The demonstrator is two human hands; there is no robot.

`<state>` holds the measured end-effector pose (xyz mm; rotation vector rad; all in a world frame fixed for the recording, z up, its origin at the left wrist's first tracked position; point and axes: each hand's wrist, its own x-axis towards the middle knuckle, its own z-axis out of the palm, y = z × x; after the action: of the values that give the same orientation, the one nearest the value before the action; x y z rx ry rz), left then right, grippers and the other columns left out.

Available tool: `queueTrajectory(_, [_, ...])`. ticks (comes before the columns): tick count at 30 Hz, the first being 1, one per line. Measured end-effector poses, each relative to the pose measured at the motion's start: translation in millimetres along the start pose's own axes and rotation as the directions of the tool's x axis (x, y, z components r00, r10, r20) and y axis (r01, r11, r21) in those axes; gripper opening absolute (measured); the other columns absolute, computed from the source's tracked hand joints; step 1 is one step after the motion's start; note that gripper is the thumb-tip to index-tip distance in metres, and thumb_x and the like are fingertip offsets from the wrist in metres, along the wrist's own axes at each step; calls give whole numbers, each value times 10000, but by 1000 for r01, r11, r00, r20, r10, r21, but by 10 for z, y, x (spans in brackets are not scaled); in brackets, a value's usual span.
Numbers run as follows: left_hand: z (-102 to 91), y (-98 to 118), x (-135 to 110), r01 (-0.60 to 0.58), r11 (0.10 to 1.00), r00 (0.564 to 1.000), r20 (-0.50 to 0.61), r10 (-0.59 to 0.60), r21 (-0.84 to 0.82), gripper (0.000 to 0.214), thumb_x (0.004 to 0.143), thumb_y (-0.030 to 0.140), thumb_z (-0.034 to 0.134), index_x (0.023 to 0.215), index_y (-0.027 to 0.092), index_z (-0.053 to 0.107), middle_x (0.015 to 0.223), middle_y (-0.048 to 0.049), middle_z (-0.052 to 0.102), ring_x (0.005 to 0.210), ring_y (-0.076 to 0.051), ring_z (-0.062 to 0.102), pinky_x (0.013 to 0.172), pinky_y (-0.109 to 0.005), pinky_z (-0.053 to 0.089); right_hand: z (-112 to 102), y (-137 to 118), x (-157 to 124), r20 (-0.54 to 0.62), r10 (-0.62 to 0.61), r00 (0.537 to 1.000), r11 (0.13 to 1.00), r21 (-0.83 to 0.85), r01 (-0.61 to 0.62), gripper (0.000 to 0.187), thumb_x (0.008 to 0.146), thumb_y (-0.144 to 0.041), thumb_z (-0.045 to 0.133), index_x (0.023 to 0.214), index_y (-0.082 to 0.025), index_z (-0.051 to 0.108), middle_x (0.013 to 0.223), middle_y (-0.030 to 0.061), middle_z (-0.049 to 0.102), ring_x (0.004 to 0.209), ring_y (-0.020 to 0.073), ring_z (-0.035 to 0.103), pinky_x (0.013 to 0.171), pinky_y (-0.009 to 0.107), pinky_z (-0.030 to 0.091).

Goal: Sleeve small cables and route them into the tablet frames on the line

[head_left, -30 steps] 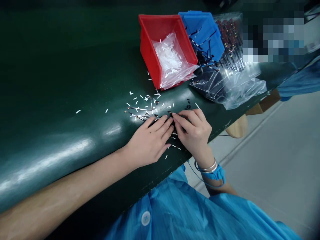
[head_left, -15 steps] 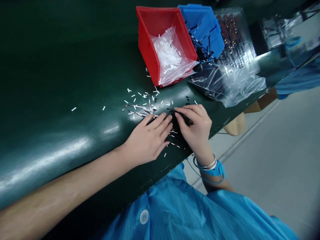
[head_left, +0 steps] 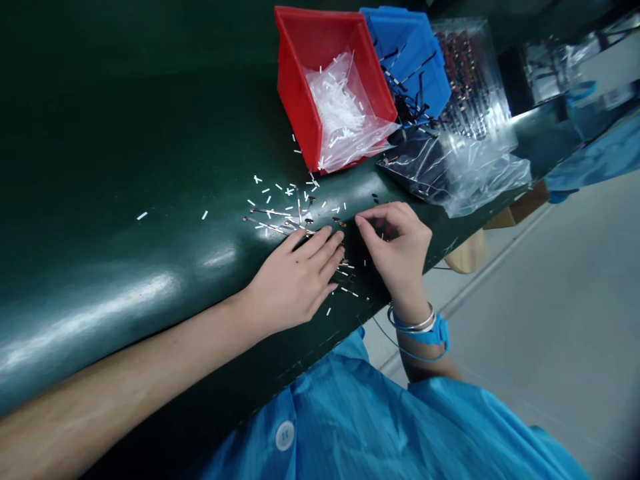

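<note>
My left hand (head_left: pixel 300 277) lies flat with its fingers stretched out, over part of a bunch of thin dark strips like flex cables (head_left: pixel 270 212). Small white slips (head_left: pixel 265 191) are scattered around them on the green tabletop. To the right of those fingertips, my right hand (head_left: pixel 397 243) has thumb and forefinger pinched together; whatever is between them is too small to make out. A small dark piece with a gold-coloured part (head_left: pixel 340 223) shows just beyond the left fingertips. What lies under the left palm is hidden.
A red bin (head_left: pixel 299 100) holds a clear bag of white slips (head_left: pixel 340 110). Beside it a blue bin (head_left: pixel 425 57) contains dark strips. Plastic trays (head_left: pixel 467 73) and a clear bag (head_left: pixel 480 177) lie farther right. The table edge runs diagonally below my right hand.
My right hand has drawn slightly right, away from the left fingertips, and its thumb and forefinger have come together. My left hand stays nearly where it was.
</note>
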<state>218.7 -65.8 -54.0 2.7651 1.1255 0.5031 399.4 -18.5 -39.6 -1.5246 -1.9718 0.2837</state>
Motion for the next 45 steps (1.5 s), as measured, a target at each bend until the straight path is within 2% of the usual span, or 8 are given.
queueTrajectory(10, [7, 4, -1, -3, 1000, 1000, 5, 3, -7, 446, 982, 314, 384, 1301, 63, 569, 1376, -146, 550, 1298, -285, 465, 1048, -424, 346, 131, -40, -105, -10, -188, 982, 971, -155, 184, 174, 873, -222, 565, 735, -243, 669, 735, 10, 639, 724, 173, 549, 717, 362, 477])
queueTrajectory(16, [2, 3, 2, 4, 1000, 1000, 5, -4, -15, 443, 982, 313, 387, 1298, 61, 569, 1382, -138, 546, 1299, -285, 469, 1048, -415, 346, 73, -13, -194, 44, -322, 946, 920, -220, 323, 227, 879, -153, 511, 908, -245, 717, 770, 37, 626, 736, 182, 518, 663, 344, 470])
queueTrajectory(23, [1, 0, 10, 4, 1000, 1000, 14, -4, -30, 455, 979, 318, 392, 1313, 55, 554, 1379, -148, 546, 1299, -287, 464, 1035, -420, 362, 31, -51, -230, 153, -299, 942, 898, -290, 332, 287, 884, -140, 481, 1001, -243, 721, 830, 62, 637, 781, 204, 514, 641, 357, 453])
queueTrajectory(27, [-7, 0, 8, -4, 1000, 1000, -4, 4, 4, 446, 975, 316, 400, 1297, 59, 570, 1368, -141, 557, 1276, -284, 486, 1019, -411, 374, 0, -57, -188, 126, -227, 966, 957, -155, 245, 262, 886, -156, 501, 973, -253, 728, 811, 36, 648, 762, 182, 550, 659, 349, 488])
queueTrajectory(31, [-13, 0, 1, -13, 999, 1000, -14, 13, 29, 417, 974, 307, 408, 1278, 89, 591, 1384, -117, 548, 1268, -275, 497, 1010, -399, 383, -124, -14, -252, -9, -107, 994, 994, -9, 107, 197, 873, -172, 568, 955, -252, 728, 755, 8, 626, 714, 153, 569, 635, 319, 498])
queueTrajectory(35, [-27, 8, -10, -15, 1000, 1000, -21, 15, 1, 406, 971, 290, 408, 1269, 78, 587, 1431, -143, 492, 1293, -288, 476, 997, -413, 406, -312, 37, -439, 51, -246, 968, 969, 33, 244, 109, 823, -234, 676, 925, -215, 709, 760, 18, 623, 704, 150, 566, 622, 310, 490])
queueTrajectory(39, [-142, -7, -3, 77, 988, 987, -131, -95, -136, 335, 968, 226, 392, 1217, 142, 599, 1424, -141, 498, 1286, -255, 487, 973, -409, 454, -410, 104, -610, 222, -358, 907, 934, 97, 345, 255, 820, -351, 684, 1021, -194, 671, 842, 53, 644, 744, 164, 559, 624, 317, 510])
queueTrajectory(45, [-481, -230, 42, 298, 914, 920, -173, -352, -274, 331, 972, 217, 385, 1244, 270, 567, 1302, -56, 589, 1206, -233, 545, 1010, -432, 456, -251, 185, -483, 139, -457, 878, 888, 30, 458, 111, 878, -218, 602, 934, -158, 676, 817, 63, 653, 752, 157, 547, 636, 287, 502])
